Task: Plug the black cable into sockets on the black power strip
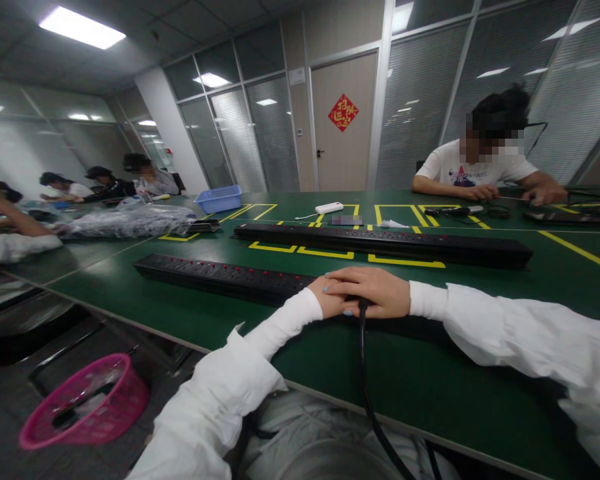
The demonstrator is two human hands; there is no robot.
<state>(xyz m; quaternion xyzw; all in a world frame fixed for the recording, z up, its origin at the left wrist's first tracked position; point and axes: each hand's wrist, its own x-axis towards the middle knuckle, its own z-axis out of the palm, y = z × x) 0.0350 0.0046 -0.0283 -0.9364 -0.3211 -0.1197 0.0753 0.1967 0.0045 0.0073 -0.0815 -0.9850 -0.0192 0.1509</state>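
Note:
A long black power strip with a row of sockets and small red switches lies on the green table, close in front of me. My left hand rests on it, its fingers mostly hidden under my right hand. Laid across the left hand is my right hand, palm down, fingers stretched out. From beside the right hand a thick black cable runs down over the table's edge toward my lap. Further back lies a second black power strip, apart from both hands.
Behind the strips are a white device, a blue bin and yellow tape marks. Clear plastic wrapping lies left. A pink basket stands on the floor. Across sits a person; others sit at left.

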